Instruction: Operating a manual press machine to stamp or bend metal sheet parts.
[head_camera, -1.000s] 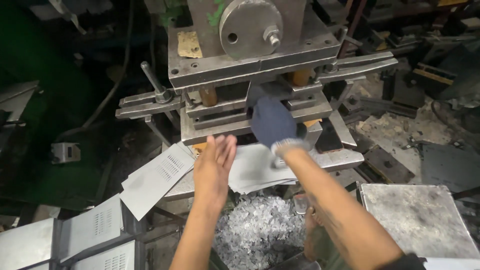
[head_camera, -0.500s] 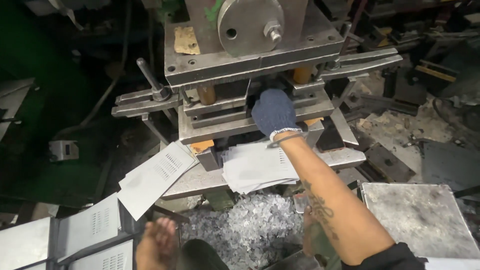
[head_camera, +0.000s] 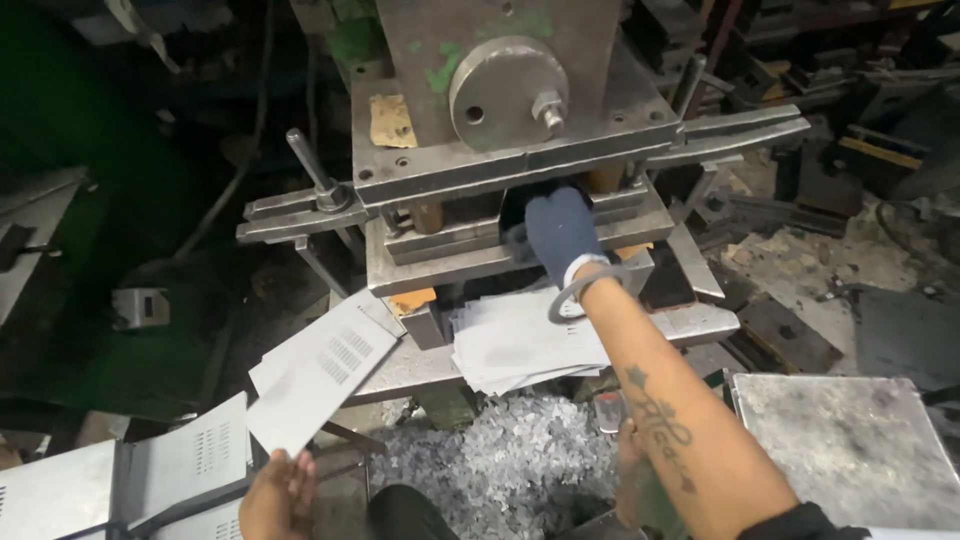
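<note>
My right hand (head_camera: 560, 232), in a dark blue glove with a metal bangle on the wrist, reaches into the gap between the upper and lower blocks of a grey metal press (head_camera: 500, 170). Its fingertips are hidden in the gap, so I cannot tell whether they hold anything. My bare left hand (head_camera: 275, 495) is low at the bottom edge, fingers apart, just beneath the lower corner of a slotted grey metal sheet (head_camera: 325, 365). That sheet leans off the press table's left side. A stack of similar sheets (head_camera: 515, 345) lies on the table under my right forearm.
A pile of shiny metal punchings (head_camera: 500, 470) lies on the floor below the table. More slotted sheets (head_camera: 190, 460) rest at lower left. A flat grey plate (head_camera: 840, 440) sits at right. A lever handle (head_camera: 310, 165) sticks up left of the press. Dark scrap surrounds everything.
My left hand dropped from the sheet stack to the bottom of the view, near the leaning sheet's corner. My right hand stayed in the press gap.
</note>
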